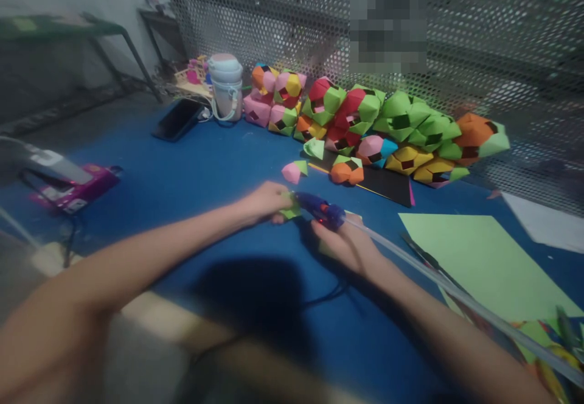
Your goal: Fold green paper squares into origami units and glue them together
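Note:
My right hand [350, 244] is wrapped round a dark blue hot glue gun [314, 205], and a small red light shows on it. A long translucent glue stick [429, 265] runs out of the gun's back end, over my right forearm. My left hand [265, 200] pinches a small light-green folded paper piece [290, 204]. The gun's nozzle is right by that paper; whether they touch, I cannot tell. Just beyond my hands lie a pink-and-green paper piece [294, 171] and an orange-and-green one [347, 171].
Colourful folded paper balls [360, 109] are piled along the perforated metal panel [292, 14]. A flask [224, 87] and a phone [177, 119] stand back left, a magenta power strip [89, 190] at left. Green paper [483, 264] and scissors [429, 259] lie at right.

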The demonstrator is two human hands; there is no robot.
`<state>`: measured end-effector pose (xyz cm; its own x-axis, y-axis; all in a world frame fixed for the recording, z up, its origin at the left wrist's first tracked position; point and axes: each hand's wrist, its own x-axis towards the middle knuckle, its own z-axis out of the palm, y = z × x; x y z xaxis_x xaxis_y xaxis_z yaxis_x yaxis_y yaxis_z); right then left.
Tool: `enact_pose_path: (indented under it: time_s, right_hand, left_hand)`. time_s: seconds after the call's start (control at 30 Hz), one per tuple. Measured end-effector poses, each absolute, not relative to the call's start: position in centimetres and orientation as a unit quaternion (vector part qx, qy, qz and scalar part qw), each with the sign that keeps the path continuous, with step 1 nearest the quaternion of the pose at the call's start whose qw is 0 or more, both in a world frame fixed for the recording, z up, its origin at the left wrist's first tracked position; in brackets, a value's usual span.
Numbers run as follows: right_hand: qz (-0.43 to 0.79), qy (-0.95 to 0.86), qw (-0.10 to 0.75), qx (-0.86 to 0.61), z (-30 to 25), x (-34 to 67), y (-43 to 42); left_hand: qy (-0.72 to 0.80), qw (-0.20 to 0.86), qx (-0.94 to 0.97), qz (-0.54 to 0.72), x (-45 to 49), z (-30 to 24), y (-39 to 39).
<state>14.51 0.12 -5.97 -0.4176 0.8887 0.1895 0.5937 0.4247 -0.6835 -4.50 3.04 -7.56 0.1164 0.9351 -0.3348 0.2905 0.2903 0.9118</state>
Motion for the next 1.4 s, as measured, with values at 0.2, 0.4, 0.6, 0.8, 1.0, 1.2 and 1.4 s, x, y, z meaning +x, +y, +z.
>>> enact_pose_path:
  time_s: [0.2, 0.4, 0.6, 0.8, 1.0, 1.2, 1.4]
  right_hand:
    - [0.284, -0.780, 0.269, -0.488, -5.9, 14.4, 0.1]
    - [0.285, -0.781, 0.268, -0.487, -5.5, 14.6, 0.0]
    - [0.314, -0.746, 0.269, -0.523, -5.8, 15.2, 0.6]
    - [0.203, -0.792, 0.229, -0.528, -7.9, 15.0, 2.0]
    - [0.154, -0.810, 0.154, -0.545, -7.6, 14.9, 2.1]
    - [0.133, -0.845, 0.107, -0.507, -5.3, 18.4, 0.3]
    - [0.307, -0.777, 0.196, -0.512, -3.0, 18.1, -4.0]
  left_hand:
    - [0.594, 0.531, 0.528, 0.293, -4.5, -7.5, 2.9]
    - [0.590, 0.549, 0.503, 0.311, -4.6, -7.7, 3.0]
    - [0.580, 0.590, 0.428, 0.365, -4.9, -7.3, 2.4]
    - [0.550, 0.643, 0.368, 0.386, -4.3, -6.9, 1.2]
    - [0.522, 0.674, 0.382, 0.358, -3.5, -6.7, -0.2]
    - [0.525, 0.666, 0.411, 0.335, -3.2, -6.5, -1.4]
    - [0.534, 0.636, 0.473, 0.295, -2.4, -6.0, -3.0]
